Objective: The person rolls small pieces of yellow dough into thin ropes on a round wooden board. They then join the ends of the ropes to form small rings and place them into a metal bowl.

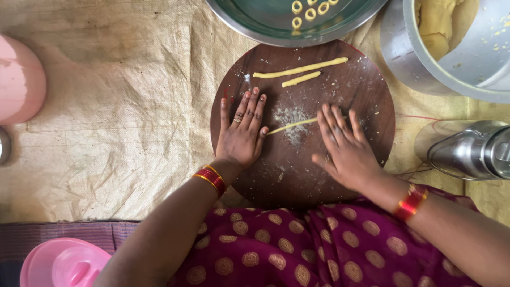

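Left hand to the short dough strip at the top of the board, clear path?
Probably yes. The left hand lies flat on the board, and only bare floured wood lies between its fingertips and the short strip. The long strip lies beyond it.

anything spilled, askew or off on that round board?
Nothing serious. Flour and dough crumbs are scattered over the round wooden board, thickest between the left hand and right hand, where a thin dough rope lies under both. Two finished ropes sit slightly slanted near the far edge. Nothing looks damaged.

Thin yellow dough rope [291,125] lies flat across floured board [297,165].
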